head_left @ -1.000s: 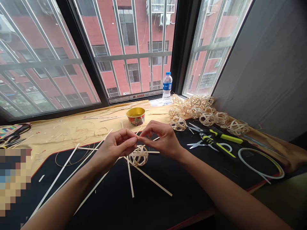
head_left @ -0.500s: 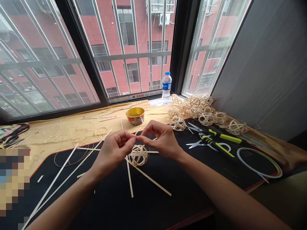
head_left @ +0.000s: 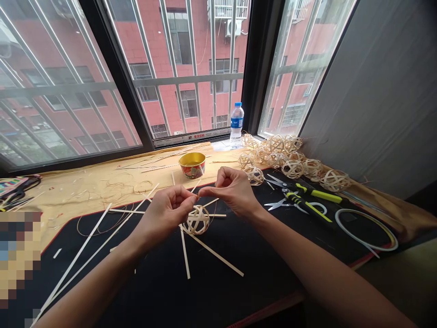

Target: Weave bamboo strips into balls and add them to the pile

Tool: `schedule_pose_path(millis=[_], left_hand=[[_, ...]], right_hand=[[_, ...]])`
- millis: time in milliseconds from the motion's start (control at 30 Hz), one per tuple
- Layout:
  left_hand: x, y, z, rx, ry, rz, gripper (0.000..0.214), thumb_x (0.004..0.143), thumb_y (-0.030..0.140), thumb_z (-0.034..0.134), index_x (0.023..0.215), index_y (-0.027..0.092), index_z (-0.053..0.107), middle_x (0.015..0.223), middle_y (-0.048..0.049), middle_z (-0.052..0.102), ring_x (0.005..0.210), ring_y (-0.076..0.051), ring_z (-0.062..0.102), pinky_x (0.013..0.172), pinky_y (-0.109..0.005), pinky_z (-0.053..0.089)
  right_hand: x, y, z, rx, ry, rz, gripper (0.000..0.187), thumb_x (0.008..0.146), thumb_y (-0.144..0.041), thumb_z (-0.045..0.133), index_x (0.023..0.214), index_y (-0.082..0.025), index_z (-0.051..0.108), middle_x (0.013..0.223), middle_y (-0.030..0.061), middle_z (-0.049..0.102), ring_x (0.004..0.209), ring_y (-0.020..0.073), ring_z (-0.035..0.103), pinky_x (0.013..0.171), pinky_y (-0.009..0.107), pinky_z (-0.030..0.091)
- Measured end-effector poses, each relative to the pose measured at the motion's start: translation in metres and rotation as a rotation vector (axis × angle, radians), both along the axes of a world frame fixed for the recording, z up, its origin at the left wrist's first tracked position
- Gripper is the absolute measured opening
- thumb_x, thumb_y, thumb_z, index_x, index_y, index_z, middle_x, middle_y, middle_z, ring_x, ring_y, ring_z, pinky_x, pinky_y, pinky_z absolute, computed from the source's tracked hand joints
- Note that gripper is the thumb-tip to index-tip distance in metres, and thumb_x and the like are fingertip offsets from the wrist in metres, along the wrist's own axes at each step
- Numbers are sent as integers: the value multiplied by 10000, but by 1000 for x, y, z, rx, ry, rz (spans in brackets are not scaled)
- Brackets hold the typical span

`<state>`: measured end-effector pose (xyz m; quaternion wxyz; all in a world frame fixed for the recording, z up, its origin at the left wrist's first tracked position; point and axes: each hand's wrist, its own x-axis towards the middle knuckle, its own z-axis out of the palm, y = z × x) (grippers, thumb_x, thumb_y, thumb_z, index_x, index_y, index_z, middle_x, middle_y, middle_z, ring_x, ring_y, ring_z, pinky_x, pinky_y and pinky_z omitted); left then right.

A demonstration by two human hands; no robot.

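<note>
Two forearms slant inward. The left hand pinches thumb to finger, its grip closed; any contents are too small for me to see. The right hand curls its fingers, thumb stretched towards that pinch; its grip I can't tell. Close by, a woven-strip ball sits on the black mat.

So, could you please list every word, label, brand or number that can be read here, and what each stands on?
No text reads clearly.
Window frame strip: red characters, dark logo; too blurred.
Blue bottle label: white marks; too small.
Tin: printed side; any lettering too small.
</note>
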<state>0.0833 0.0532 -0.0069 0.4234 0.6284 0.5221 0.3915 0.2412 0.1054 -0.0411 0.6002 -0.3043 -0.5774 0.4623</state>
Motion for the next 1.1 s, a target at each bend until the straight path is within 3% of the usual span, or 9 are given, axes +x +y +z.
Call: schedule_pose_path(millis=[200,400,467,600,800,933,1000,1100], left_hand=[[8,1,-8,-150,-108,22,313,698,428,635,672,168,463,403,101,360,372,-31,264,374,-157,189],[5,2,-11,-209,-202,-117,382,752,479,608,916,145,521,522,117,262,435,-34,166,397,-164,150],[5,1,-9,-170,-134,-136,374,772,459,559,948,129,544,511,110,264,440,-46,203,410,-171,181],[7,-1,-8,-20,79,-43,318,761,395,493,846,108,600,470,79,338,429,-67,279,416,-194,212],[14,-6,-9,141,206,48,260,756,349,456,696,138,596,436,77,309,408,-65,233,407,-200,178],[14,-5,-10,154,186,68,239,753,334,474,649,144,577,437,73,318,408,-64,238,407,-199,183],[12,-4,-9,126,117,61,239,778,341,496,721,139,611,442,77,329,401,-66,250,400,-199,191],[7,-3,-2,105,-38,19,271,821,365,549,941,143,646,488,62,448,440,-84,397,453,-202,331]], right_hand=[[2,3,-1,124,-71,-116,596,391,-513,868,456,-190,372,444,-80,407,446,56,340,430,216,331],[0,6,-6,105,-94,-110,571,424,-497,865,463,-184,388,442,-85,401,434,44,313,414,206,292],[-1,6,-7,103,-84,-119,567,431,-492,865,462,-182,391,442,-83,405,433,43,320,413,205,289],[-2,6,-9,75,-47,-139,585,417,-532,852,453,-188,381,435,-85,397,427,49,344,414,214,332],[-4,11,-14,9,-23,-121,619,339,-550,861,444,-190,368,443,-87,381,444,54,348,437,231,336],[-5,18,-19,-23,-23,-113,626,336,-535,866,451,-192,355,455,-89,371,449,52,339,438,225,312],[-4,20,-19,-39,-22,-85,625,339,-527,868,467,-188,358,467,-91,374,453,44,313,433,213,275],[-2,18,-14,-64,-31,113,586,424,-564,835,517,-180,402,500,-88,382,476,43,305,454,204,267]])
